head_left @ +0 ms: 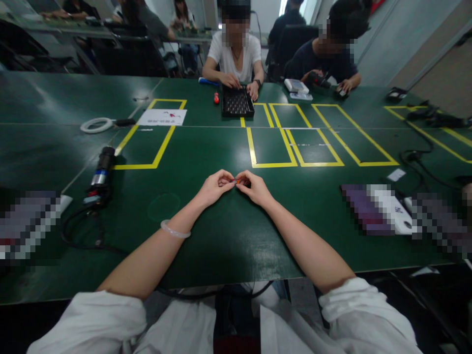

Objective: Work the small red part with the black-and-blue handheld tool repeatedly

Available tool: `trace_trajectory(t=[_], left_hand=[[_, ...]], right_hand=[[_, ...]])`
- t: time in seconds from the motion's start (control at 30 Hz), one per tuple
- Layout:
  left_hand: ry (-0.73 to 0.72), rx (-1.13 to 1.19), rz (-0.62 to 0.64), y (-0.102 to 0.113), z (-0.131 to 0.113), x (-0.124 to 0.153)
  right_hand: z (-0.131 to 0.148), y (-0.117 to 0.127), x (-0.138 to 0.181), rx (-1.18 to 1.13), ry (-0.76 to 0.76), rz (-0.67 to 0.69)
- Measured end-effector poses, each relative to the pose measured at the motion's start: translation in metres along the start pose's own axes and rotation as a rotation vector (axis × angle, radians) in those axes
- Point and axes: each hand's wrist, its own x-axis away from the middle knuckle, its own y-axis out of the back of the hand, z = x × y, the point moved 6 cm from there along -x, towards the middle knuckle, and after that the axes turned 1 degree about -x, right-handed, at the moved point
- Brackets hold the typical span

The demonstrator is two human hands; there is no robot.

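Observation:
Above the green table (236, 236), my left hand (218, 188) and my right hand (255, 187) meet fingertip to fingertip. Pinched between them is a small part (236, 182), with a bit of orange and something metallic showing. Its kind is too small to make out, and the fingers cover most of it. Both hands are closed, thumbs against the index fingers. A pale bangle (175, 231) circles my left wrist.
Across the table a person in white handles a black compartment tray (238, 104); a red-handled tool (216, 98) lies beside it. Yellow tape outlines (275, 165) mark the tabletop. A cabled cylindrical device (101, 172) is left, a paper sheet (162, 117) beyond, and a phone (393, 209) right.

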Motion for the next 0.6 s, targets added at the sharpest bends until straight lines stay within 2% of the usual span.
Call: trace_trajectory(t=[0.1,0.23,0.33,0.4,0.47,0.6], left_hand=[[0.013,-0.006,0.032,-0.001,-0.003,0.0],[0.04,-0.092,0.149,0.001,-0.013,0.005],[0.071,-0.249,0.219,0.019,-0.017,0.018],[0.097,-0.416,0.214,0.044,-0.015,0.029],[0.125,-0.631,0.159,0.078,-0.011,0.043],[0.218,-1.132,-0.102,0.164,-0.004,0.08]], right_hand=[[-0.003,0.0,0.0,-0.021,-0.022,-0.006],[-0.007,0.003,-0.001,-0.018,-0.048,-0.035],[-0.006,0.005,-0.001,0.008,-0.059,-0.059],[-0.005,0.005,-0.001,0.006,-0.074,-0.06],[-0.004,0.004,0.0,-0.008,-0.085,-0.046],[-0.004,0.003,0.0,-0.02,-0.08,-0.03]])
